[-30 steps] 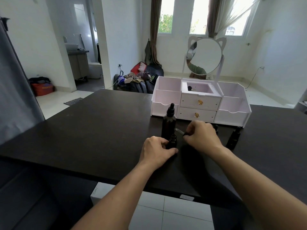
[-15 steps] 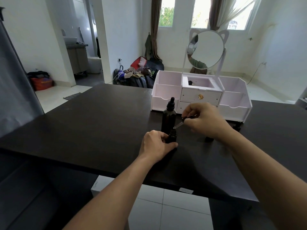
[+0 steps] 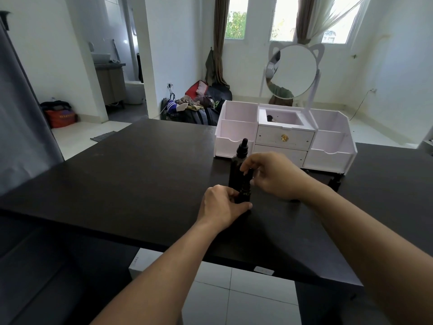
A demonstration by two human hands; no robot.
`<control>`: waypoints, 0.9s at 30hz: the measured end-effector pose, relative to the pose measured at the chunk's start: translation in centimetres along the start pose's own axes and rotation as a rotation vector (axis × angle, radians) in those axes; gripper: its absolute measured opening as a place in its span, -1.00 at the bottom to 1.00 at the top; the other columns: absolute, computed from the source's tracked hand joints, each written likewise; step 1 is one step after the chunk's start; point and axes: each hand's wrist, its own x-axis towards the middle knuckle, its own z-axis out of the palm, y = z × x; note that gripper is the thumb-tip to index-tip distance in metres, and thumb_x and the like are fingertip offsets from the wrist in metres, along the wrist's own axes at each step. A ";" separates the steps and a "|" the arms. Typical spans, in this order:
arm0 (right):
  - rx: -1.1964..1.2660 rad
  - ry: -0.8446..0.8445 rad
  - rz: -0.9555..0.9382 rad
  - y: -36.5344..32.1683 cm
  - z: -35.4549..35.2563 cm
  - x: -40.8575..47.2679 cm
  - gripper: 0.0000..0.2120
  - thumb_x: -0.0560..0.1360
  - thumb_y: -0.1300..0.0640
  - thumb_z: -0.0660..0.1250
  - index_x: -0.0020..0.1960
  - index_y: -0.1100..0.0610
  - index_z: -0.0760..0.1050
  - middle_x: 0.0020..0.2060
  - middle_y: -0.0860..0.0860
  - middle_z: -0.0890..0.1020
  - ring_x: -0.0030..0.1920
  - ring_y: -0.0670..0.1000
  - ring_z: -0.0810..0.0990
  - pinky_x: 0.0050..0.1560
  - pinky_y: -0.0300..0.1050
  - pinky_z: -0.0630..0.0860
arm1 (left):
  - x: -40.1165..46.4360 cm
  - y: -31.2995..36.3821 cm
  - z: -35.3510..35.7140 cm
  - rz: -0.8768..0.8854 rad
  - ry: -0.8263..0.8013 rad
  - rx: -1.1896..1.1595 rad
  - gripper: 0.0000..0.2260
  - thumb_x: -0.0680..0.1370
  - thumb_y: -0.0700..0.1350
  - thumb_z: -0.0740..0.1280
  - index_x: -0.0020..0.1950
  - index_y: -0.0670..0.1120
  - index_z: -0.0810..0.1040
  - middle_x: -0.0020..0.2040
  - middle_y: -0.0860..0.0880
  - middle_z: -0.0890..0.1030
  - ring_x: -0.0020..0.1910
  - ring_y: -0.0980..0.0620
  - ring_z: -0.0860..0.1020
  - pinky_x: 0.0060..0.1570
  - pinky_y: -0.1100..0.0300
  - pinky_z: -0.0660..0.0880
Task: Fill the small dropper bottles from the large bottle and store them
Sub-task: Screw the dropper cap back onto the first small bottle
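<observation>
A small black dropper bottle (image 3: 245,193) stands on the dark table (image 3: 140,174). My left hand (image 3: 221,207) grips its base. My right hand (image 3: 274,174) pinches the dropper cap (image 3: 249,174) on top of that bottle. Right behind stands the large black dropper bottle (image 3: 237,165), upright with its cap on. Another small black bottle (image 3: 335,182) stands to the right, by the organiser's front corner. Something small and dark (image 3: 295,200) shows under my right wrist.
A white organiser (image 3: 328,158) with open side bins, two drawers and a round cat-ear mirror (image 3: 293,69) stands at the back of the table. A small dark item (image 3: 270,118) lies in its top middle compartment. The table's front edge runs below my forearms.
My right hand lifted the dropper from the table and brought it down onto the small bottle my left hand holds. The camera tilted up slightly.
</observation>
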 end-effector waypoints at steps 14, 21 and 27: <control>-0.227 -0.152 -0.065 -0.4 0.3 0.6 -0.67 0.49 0.37 0.29 0.13 0.03 0.56 0.03 -0.04 0.60 -0.04 -0.07 0.53 -0.13 -0.38 0.36 | -0.1 0.1 -0.2 -0.005 -0.010 -0.008 -0.72 0.39 0.06 0.53 0.04 -0.02 0.70 -0.12 0.01 0.67 -0.15 0.10 0.59 -0.13 0.24 0.50; -0.317 -0.183 -0.101 -0.6 0.4 0.8 -0.72 0.51 0.28 0.32 0.16 0.03 0.54 0.08 -0.01 0.58 -0.06 -0.07 0.48 -0.07 -0.24 0.38 | 0.1 0.0 0.0 -0.007 -0.013 -0.007 -0.72 0.39 0.06 0.53 0.03 -0.02 0.70 -0.09 0.01 0.68 -0.12 0.08 0.61 -0.06 0.20 0.55; -0.395 -0.166 -0.014 -1.0 0.3 0.7 -0.76 0.56 -0.09 0.29 0.04 0.08 0.52 -0.15 0.00 0.57 -0.13 0.03 0.55 -0.19 -0.12 0.41 | 0.1 0.0 0.0 -0.011 -0.024 0.008 -0.79 0.40 0.06 0.52 -0.05 -0.01 0.70 -0.23 0.05 0.62 -0.23 0.13 0.56 -0.21 0.25 0.47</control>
